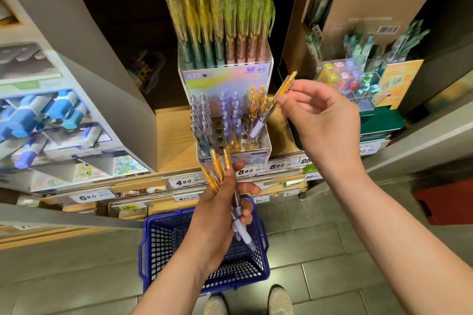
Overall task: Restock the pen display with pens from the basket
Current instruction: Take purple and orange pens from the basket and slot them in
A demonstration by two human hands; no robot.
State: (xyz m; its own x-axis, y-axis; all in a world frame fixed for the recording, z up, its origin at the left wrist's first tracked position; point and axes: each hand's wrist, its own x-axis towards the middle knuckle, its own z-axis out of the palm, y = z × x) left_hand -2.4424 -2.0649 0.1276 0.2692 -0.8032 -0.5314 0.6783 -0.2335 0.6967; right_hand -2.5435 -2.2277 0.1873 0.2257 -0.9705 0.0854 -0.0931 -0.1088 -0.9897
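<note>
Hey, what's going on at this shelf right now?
A person is restocking a clear pen display on a shop shelf. The right hand pinches one orange pen with its fingers, tilted so its lower end reaches the display's right side, beside the orange pens already standing there. The left hand grips a bunch of pens, held above a blue basket on the floor. Several holes in the middle of the display are unfilled.

The left hand (225, 207) hides much of the basket (146, 233).
</note>
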